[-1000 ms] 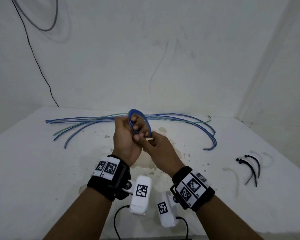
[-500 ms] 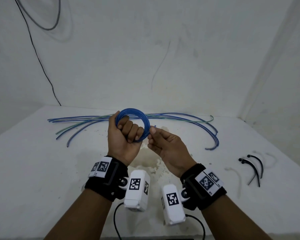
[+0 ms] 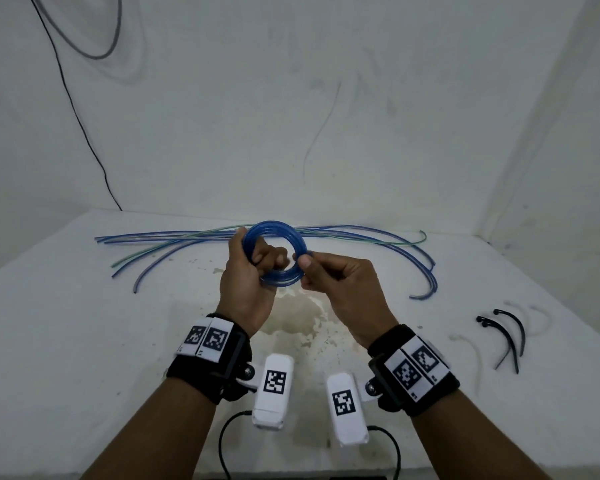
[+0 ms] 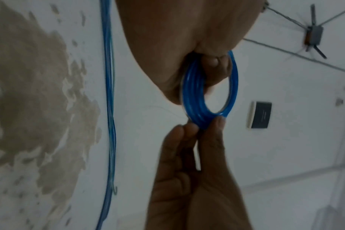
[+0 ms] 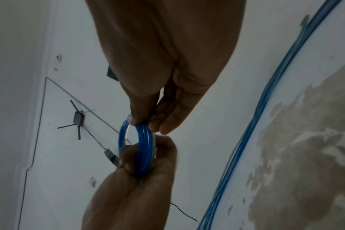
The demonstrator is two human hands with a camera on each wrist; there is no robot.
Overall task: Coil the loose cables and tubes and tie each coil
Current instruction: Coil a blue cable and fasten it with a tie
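Held above the middle of the white bench (image 3: pixel 84 341): a small round coil of translucent blue plastic tubing (image 3: pixel 274 237), several turns thick, standing roughly upright and clear of the surface.

Left grip (image 3: pixel 246 282): fingers curled through the ring, closed around its left and lower arc, thumb on the outer edge. Confirmed in the left wrist view, with the coil (image 4: pixel 193 96) emerging from under the palm (image 4: pixel 167 38).

Right grip (image 3: pixel 340 289): thumb and forefinger pinching the right side of the ring, remaining fingers folded loosely beneath. In the right wrist view, fingertips (image 5: pixel 163 124) pressed on the bundled turns (image 5: pixel 144 143), with the left grip (image 5: pixel 140 179) clamped on the opposite side. In the left wrist view, the right grip (image 4: pixel 193 171) meeting the coil at its far end.

Behind the coil, across the far part of the bench: a spread of long loose blue and green tubes (image 3: pixel 378 237), lying flat, ends curving forward at both sides. Well apart from the coil.

Near the right edge of the bench: two short black curved ties (image 3: pixel 510 337) with knobbed ends, lying side by side. Beside them, pale curved strips (image 3: pixel 478 358), too faint to identify.

At bench centre, below both grips: a brownish stained patch (image 3: pixel 302 317).

On the rear wall: a thin black wire (image 3: pixel 73 109) running down to the bench corner.
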